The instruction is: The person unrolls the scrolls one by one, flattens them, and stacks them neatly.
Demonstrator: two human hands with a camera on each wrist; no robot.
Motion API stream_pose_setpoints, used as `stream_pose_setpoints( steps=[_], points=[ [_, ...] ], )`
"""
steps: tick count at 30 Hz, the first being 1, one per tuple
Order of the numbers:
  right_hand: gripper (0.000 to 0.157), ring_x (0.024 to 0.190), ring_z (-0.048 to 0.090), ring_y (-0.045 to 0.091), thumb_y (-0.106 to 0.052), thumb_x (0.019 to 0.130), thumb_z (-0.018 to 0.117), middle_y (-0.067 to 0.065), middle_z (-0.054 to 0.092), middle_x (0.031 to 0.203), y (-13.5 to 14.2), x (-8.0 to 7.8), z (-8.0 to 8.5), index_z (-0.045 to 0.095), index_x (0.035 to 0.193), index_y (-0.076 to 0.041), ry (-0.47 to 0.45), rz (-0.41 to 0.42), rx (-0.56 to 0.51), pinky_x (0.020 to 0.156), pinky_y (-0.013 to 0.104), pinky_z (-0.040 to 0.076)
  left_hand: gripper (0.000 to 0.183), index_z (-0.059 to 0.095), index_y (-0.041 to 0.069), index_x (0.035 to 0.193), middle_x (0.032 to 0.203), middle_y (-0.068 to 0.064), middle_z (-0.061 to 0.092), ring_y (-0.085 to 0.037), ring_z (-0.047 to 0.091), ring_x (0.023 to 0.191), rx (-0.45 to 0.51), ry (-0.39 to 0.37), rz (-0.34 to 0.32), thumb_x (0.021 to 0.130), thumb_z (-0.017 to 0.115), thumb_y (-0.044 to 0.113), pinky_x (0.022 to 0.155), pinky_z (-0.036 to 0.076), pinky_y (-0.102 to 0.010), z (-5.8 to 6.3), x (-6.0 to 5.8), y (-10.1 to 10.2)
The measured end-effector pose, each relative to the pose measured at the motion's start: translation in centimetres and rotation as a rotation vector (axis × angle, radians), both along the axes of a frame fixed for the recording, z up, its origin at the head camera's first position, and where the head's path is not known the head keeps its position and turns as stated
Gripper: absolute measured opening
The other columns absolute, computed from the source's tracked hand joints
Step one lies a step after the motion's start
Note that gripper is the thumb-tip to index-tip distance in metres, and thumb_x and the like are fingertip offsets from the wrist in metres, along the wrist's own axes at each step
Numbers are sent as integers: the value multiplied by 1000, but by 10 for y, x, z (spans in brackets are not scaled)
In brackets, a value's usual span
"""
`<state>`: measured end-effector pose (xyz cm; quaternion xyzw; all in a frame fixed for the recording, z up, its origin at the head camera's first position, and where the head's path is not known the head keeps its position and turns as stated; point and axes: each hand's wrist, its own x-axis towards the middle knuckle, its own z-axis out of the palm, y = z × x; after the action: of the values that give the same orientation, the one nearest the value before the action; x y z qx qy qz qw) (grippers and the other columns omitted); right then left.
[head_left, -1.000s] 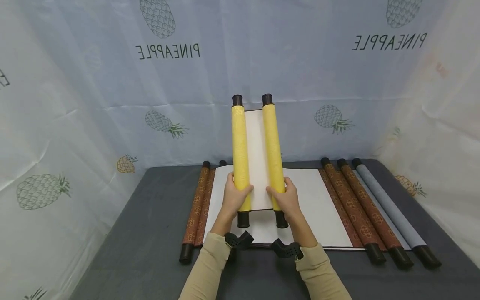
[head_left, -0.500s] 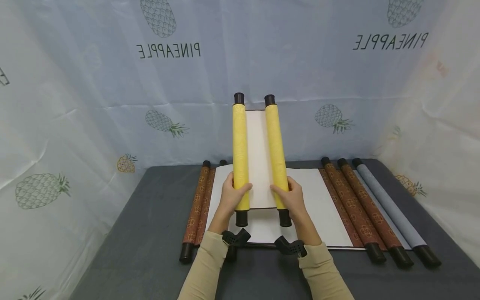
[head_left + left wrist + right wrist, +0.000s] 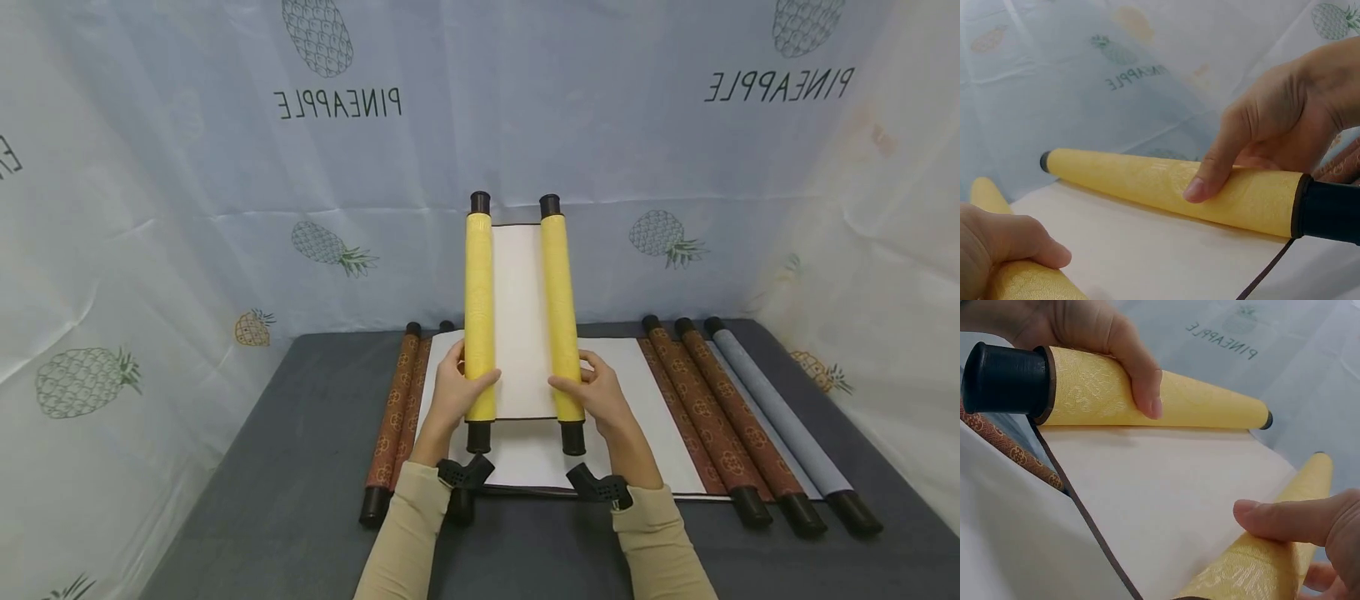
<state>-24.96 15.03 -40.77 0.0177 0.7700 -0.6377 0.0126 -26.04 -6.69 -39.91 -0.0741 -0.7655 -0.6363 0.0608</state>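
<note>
A yellow-backed hanging scroll (image 3: 519, 317) is held up in front of me, partly unrolled, its cream sheet showing between two yellow rolls with black end knobs. My left hand (image 3: 454, 390) grips the left roll (image 3: 480, 300) near its lower end, thumb across the front. On the right roll (image 3: 558, 292), my right hand (image 3: 606, 393) holds the lower part, thumb in front and fingers behind. The right wrist view shows that thumb (image 3: 1285, 520) lying along the yellow cloth (image 3: 1254, 565). Both rolls stand nearly upright, slightly farther apart at the bottom.
Below lies a brown patterned scroll, unrolled to a wide white sheet (image 3: 645, 417), on the dark table (image 3: 285, 467). Its brown roll (image 3: 392, 417) is at left. More brown rolls (image 3: 705, 408) and a grey-blue roll (image 3: 783, 408) lie at right. A pineapple-print curtain (image 3: 480, 142) stands behind.
My right hand has moved to the right with its yellow roll, widening the sheet between the rolls. The left roll has stayed nearly in place. The scrolls on the table have not moved.
</note>
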Motion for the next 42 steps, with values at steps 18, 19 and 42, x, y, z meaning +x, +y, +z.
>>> stream_pose_setpoints(
  steps=[18, 19, 42],
  points=[
    [53, 93, 49, 23, -11, 87, 49, 16, 50, 117, -14, -4, 2, 40, 139, -4, -140, -207, -58, 76, 31, 39, 71, 20, 10, 151, 129, -20, 46, -25, 49, 102, 70, -157, -65, 88, 51, 5, 81, 41, -31, 1, 0, 12],
    [51, 90, 49, 21, -11, 86, 49, 14, 50, 113, -15, -4, 2, 43, 136, -4, -136, -221, -63, 74, 31, 39, 71, 20, 10, 151, 128, -20, 46, -24, 49, 101, 70, -156, -48, 87, 51, 6, 80, 40, -31, 1, 0, 12],
    [65, 81, 50, 17, -28, 84, 72, 13, 49, 108, -8, -3, -4, 40, 132, 2, -62, -195, 75, 65, 23, 44, 77, 40, 3, 140, 110, -18, 57, -21, 56, 88, -5, -43, 102, 76, 79, 16, 72, 49, -27, -2, -1, 9]
  ],
)
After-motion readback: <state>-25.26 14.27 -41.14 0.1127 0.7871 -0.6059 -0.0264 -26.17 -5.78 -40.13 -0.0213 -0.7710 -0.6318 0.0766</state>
